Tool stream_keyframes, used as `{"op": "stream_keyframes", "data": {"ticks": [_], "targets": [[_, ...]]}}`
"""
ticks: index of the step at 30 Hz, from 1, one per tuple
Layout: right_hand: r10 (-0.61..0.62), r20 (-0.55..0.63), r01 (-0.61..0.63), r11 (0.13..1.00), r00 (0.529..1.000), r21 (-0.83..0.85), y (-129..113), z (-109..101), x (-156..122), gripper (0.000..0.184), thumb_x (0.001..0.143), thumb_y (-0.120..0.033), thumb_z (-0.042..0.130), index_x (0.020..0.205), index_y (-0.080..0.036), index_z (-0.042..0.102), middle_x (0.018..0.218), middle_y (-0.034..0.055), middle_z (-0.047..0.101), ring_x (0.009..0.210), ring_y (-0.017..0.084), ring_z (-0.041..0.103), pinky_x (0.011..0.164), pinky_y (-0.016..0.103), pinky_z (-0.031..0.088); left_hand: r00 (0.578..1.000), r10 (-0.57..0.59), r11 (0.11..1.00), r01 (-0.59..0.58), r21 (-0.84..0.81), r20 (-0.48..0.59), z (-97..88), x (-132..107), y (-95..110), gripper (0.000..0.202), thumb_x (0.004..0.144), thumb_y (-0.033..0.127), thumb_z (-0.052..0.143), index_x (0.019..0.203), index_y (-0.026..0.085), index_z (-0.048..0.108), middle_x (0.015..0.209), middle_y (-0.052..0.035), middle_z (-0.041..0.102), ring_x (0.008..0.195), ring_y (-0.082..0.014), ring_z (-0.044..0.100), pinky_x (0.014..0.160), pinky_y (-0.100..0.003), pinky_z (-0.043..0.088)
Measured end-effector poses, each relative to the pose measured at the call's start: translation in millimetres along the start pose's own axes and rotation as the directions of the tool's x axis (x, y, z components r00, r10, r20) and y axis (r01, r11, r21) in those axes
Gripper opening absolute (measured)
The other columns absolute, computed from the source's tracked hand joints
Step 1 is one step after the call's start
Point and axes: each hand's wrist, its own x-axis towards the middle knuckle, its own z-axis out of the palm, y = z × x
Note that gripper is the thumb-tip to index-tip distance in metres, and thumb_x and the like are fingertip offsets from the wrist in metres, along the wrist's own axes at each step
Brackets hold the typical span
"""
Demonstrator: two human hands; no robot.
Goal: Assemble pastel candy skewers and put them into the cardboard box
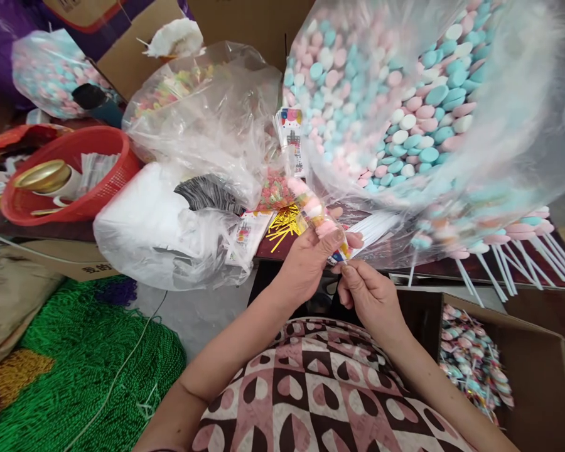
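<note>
Cluttered dark tabletop (pixel 437 269) ahead. I log: left hand (pixel 311 257) clamped on clear-wrapped pink candy stick (pixel 317 216); right hand (pixel 367 295) pinching its lower end.

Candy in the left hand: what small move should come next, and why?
Probably fetch one of the gold ties with the right hand: the left hand holds the wrapped candy, the right pinches its lower end, and the ties lie just beside.

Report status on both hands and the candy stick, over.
Left hand gripping wrapped candy stick. Right hand pinching its lower end. Big candy bag hanging close above.
</note>
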Motion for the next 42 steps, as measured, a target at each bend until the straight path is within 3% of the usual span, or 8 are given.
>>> {"op": "stream_keyframes", "data": {"ticks": [12, 17, 19, 22, 26, 33, 37, 42], "targets": [[0.081, -0.03, -0.081, 0.996, 0.996, 0.027, -9, 11, -1, 0.05, 0.094, -0.055, 0.048, 0.058, -0.021, 0.05, 0.045, -0.0043, 0.048, 0.04, 0.008, 0.043, 0.044, 0.022, 0.038, 0.981, -0.195, 0.98, 0.196, -0.041, 0.022, 2.2, -2, -15, 0.048, 0.068, 0.049, 0.078, 0.097, 0.014, 0.064, 0.061, 0.0044, 0.054, 0.045, -0.0107, 0.05, 0.032, -0.021, 0.038], [0.047, 0.225, -0.026, 0.995, 0.973, -0.094, -17, -21, 10, 0.047, 0.089, -0.054, 0.058, 0.057, -0.019, 0.059, 0.05, -0.001, 0.058, 0.046, 0.01, 0.052, 0.049, 0.023, 0.042, 0.99, -0.138, 0.982, 0.141, -0.125, 0.03, -3.5, -4, -3, 0.03, 0.072, 0.038, 0.077, 0.079, 0.015, 0.059, 0.058, 0.0042, 0.051, 0.06, -0.01, 0.057, 0.056, -0.02, 0.048], [0.02, 0.126, -0.012, 0.998, 0.992, -0.059, -20, -38, 17, 0.038, 0.089, -0.051, 0.061, 0.067, -0.02, 0.068, 0.055, -0.0006, 0.062, 0.051, 0.012, 0.056, 0.054, 0.025, 0.046, 0.987, -0.128, 0.98, 0.141, -0.14, 0.094, -4.4, -8, 2, 0.027, 0.075, 0.034, 0.076, 0.074, 0.015, 0.057, 0.055, 0.0052, 0.047, 0.061, -0.0096, 0.056, 0.069, -0.024, 0.05], [0.033, -0.067, -0.018, 0.978, 0.997, 0.21, -24, -46, 29, 0.03, 0.083, -0.05, 0.069, 0.098, -0.025, 0.074, 0.074, 0.0007, 0.071, 0.066, 0.016, 0.064, 0.064, 0.029, 0.053, 0.921, -0.245, 0.952, 0.288, -0.106, 0.305, -3.0, -16, 1, 0.028, 0.077, 0.037, 0.073, 0.075, 0.015, 0.057, 0.053, 0.0075, 0.043, 0.048, -0.0073, 0.047, 0.071, -0.03, 0.051], [0.137, 0.208, -0.221, 0.856, 0.969, 0.468, -30, -29, 38, 0.042, 0.073, -0.049, 0.077, 0.107, -0.025, 0.072, 0.098, 0.0047, 0.075, 0.062, 0.014, 0.065, 0.057, 0.028, 0.055, 0.826, -0.357, 0.917, 0.398, -0.002, 0.436, -1.7, -24, -8, 0.039, 0.073, 0.05, 0.074, 0.076, 0.017, 0.053, 0.048, 0.0112, 0.034, 0.041, -0.0053, 0.033, 0.06, -0.029, 0.047], [0.027, -0.168, 0.043, 0.915, 0.985, 0.401, -23, 6, 34, 0.029, 0.075, -0.034, 0.078, 0.1, -0.024, 0.067, 0.087, 0.0025, 0.075, 0.079, 0.02, 0.07, 0.07, 0.034, 0.058, 0.999, -0.031, 0.73, 0.017, 0.683, 0.008, -8.6, -21, -4, 0.023, 0.081, 0.04, 0.066, 0.092, 0.021, 0.06, 0.077, -0.001, 0.06, 0.071, -0.0167, 0.056, 0.074, -0.03, 0.043], [-0.022, -0.214, 0.083, 0.956, 0.977, 0.282, -23, 0, 34, 0.027, 0.075, -0.036, 0.077, 0.097, -0.024, 0.066, 0.086, 0.0029, 0.074, 0.079, 0.021, 0.07, 0.069, 0.036, 0.058, 0.999, -0.031, 0.78, 0.017, 0.626, 0.011, -12.5, -20, -2, 0.024, 0.08, 0.044, 0.067, 0.082, 0.02, 0.062, 0.07, -0.001, 0.056, 0.067, -0.0173, 0.056, 0.067, -0.028, 0.042], [0.09, 0.093, -0.115, 0.944, 0.992, 0.309, -32, -21, 40, 0.042, 0.062, -0.046, 0.086, 0.094, -0.022, 0.071, 0.085, 0.0058, 0.074, 0.056, 0.017, 0.064, 0.045, 0.029, 0.05, 0.81, -0.406, 0.914, 0.361, 0.187, 0.422, -18.6, -26, -4, 0.042, 0.076, 0.061, 0.065, 0.075, 0.019, 0.057, 0.049, 0.0109, 0.028, 0.039, -0.007, 0.026, 0.054, -0.028, 0.044]]}}
